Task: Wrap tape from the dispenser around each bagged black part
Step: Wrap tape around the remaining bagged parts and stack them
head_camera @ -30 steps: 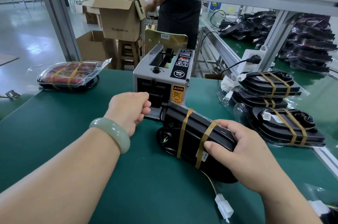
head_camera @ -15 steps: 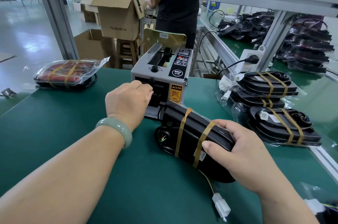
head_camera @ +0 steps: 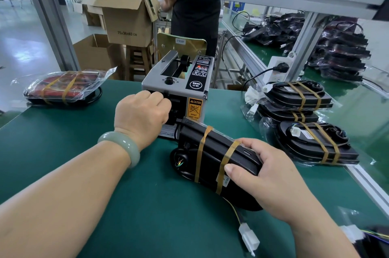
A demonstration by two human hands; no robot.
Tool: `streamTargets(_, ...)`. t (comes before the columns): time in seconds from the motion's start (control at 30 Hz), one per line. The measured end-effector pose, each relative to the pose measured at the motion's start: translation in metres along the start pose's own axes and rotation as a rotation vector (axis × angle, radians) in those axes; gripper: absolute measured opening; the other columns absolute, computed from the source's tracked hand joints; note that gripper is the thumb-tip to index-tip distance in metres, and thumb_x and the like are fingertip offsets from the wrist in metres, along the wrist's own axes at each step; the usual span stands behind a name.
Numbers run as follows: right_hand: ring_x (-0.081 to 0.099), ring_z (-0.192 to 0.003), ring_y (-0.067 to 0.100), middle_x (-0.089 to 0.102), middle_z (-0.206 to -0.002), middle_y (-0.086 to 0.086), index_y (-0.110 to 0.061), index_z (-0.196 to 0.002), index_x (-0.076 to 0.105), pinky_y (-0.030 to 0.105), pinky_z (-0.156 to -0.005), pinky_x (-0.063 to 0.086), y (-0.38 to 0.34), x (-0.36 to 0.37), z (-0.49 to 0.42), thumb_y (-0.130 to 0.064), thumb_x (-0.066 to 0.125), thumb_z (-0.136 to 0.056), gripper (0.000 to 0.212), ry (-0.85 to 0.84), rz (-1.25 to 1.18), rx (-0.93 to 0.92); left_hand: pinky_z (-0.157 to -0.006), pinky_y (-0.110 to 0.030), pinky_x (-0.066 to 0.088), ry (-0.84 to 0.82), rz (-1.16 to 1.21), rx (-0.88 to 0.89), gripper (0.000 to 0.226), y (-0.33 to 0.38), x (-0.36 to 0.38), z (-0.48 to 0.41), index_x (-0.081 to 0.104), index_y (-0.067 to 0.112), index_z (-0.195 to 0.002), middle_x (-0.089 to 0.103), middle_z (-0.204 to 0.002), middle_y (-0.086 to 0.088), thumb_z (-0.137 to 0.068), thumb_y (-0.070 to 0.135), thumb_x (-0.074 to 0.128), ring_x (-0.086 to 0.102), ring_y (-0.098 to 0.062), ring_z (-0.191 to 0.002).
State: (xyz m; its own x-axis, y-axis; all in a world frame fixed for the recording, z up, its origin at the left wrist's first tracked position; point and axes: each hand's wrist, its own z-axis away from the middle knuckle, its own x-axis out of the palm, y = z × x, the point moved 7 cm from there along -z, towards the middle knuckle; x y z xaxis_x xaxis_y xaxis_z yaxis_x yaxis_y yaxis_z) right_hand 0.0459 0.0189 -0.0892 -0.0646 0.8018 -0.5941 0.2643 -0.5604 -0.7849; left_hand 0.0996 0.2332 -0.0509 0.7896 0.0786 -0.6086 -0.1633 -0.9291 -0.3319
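Note:
A grey tape dispenser [head_camera: 179, 81] stands at the middle of the green bench [head_camera: 63, 142]. In front of it lies a bagged black part [head_camera: 210, 152] with two brown tape bands around it. A wire with a white connector [head_camera: 249, 238] trails from the part towards me. My right hand [head_camera: 267, 175] grips the part's near right end, thumb on the front face and fingers over the top. My left hand [head_camera: 141, 114] is at the dispenser's front outlet with its fingers curled. Its fingertips and any tape there are hidden behind the hand.
Several taped black parts [head_camera: 311, 144] are stacked at the right beside an aluminium rail [head_camera: 368, 184]. A taped red part in a bag [head_camera: 63, 89] lies at the far left. Behind the bench stand a person [head_camera: 195, 15], cardboard boxes [head_camera: 126, 22] and a plugged socket [head_camera: 277, 68].
My left hand has moved forward from beside the black part up to the dispenser's outlet. My right hand has kept its grip on the part, which has barely shifted.

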Motion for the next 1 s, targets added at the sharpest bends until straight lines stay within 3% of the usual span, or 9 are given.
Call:
streamTargets(0.13,0.065,-0.075,0.003,0.070,-0.082,-0.020,-0.041,-0.091,0.063,0.017,-0.065,0.050,0.001,0.000,0.000,-0.041,0.067,-0.062,0.029,-0.002,-0.014,0.007,-0.040,-0.024,0.025,0.019,0.031,-0.052,0.022,-0.006,0.002,0.004,0.056,0.012,-0.053,0.045,-0.051,-0.004,-0.060,-0.001,0.071,0.044,-0.024,-0.045)
streamTargets(0.33,0.064,-0.076,0.002,0.069,-0.083,-0.023,-0.044,-0.091,0.063,0.012,-0.063,0.048,0.000,-0.001,-0.001,-0.042,0.066,-0.062,0.030,-0.001,-0.010,0.005,-0.040,-0.028,0.036,0.103,0.192,-0.207,0.015,-0.021,-0.006,0.023,0.063,0.013,-0.064,0.052,-0.058,-0.005,-0.077,0.007,0.061,0.051,-0.026,-0.053)
streamTargets(0.5,0.065,-0.079,0.003,0.070,-0.087,-0.022,-0.042,-0.093,0.064,0.022,-0.070,0.051,-0.001,0.000,-0.001,-0.042,0.066,-0.061,0.032,0.001,-0.015,0.020,-0.054,-0.033,0.045,-0.007,0.451,-0.538,0.013,-0.035,0.000,0.042,0.064,0.019,-0.069,0.054,-0.065,0.004,-0.079,0.011,0.064,0.053,-0.022,-0.062)
streamTargets(0.6,0.064,-0.078,0.002,0.069,-0.086,-0.022,-0.041,-0.091,0.064,0.022,-0.068,0.049,-0.002,-0.001,0.000,-0.041,0.066,-0.061,0.030,0.004,-0.020,0.020,-0.062,-0.024,0.044,-0.018,0.660,-0.726,0.019,-0.039,0.004,0.054,0.058,0.026,-0.066,0.055,-0.064,0.008,-0.079,0.013,0.065,0.051,-0.009,-0.060)
streamTargets(0.7,0.065,-0.077,0.003,0.070,-0.084,-0.020,-0.043,-0.091,0.063,0.026,-0.070,0.051,-0.003,-0.001,0.001,-0.040,0.066,-0.061,0.030,0.001,-0.027,0.021,-0.054,-0.005,0.038,0.002,0.914,-0.929,0.021,-0.038,0.007,0.066,0.060,0.027,-0.065,0.059,-0.059,0.018,-0.081,0.014,0.064,0.050,0.002,-0.053)
streamTargets(0.83,0.065,-0.077,0.004,0.070,-0.084,-0.020,-0.042,-0.090,0.064,0.026,-0.070,0.051,-0.004,-0.002,0.001,-0.040,0.066,-0.061,0.029,0.006,-0.021,0.015,-0.044,-0.014,0.038,0.015,1.393,-1.273,0.026,-0.029,0.018,0.082,0.062,0.023,-0.065,0.054,-0.051,0.013,-0.089,0.013,0.060,0.043,-0.004,-0.048)
streamTargets(0.9,0.064,-0.077,0.003,0.069,-0.084,-0.021,-0.041,-0.090,0.064,0.022,-0.068,0.049,-0.004,-0.002,0.001,-0.039,0.070,-0.063,0.028,0.006,-0.011,0.009,-0.046,-0.015,0.038,-0.014,1.660,-1.318,0.031,-0.019,0.017,0.082,0.060,0.024,-0.063,0.054,-0.055,0.009,-0.092,0.013,0.057,0.043,-0.006,-0.050)
streamTargets(1.0,0.063,-0.080,0.001,0.068,-0.086,-0.024,-0.041,-0.090,0.063,0.014,-0.067,0.046,-0.004,-0.002,0.000,-0.030,0.077,-0.071,0.027,0.012,0.018,-0.007,-0.046,-0.015,0.039,-0.061,1.892,-1.250,0.036,-0.009,0.004,0.077,0.062,0.026,-0.058,0.053,-0.060,0.006,-0.092,0.016,0.056,0.044,-0.007,-0.051)
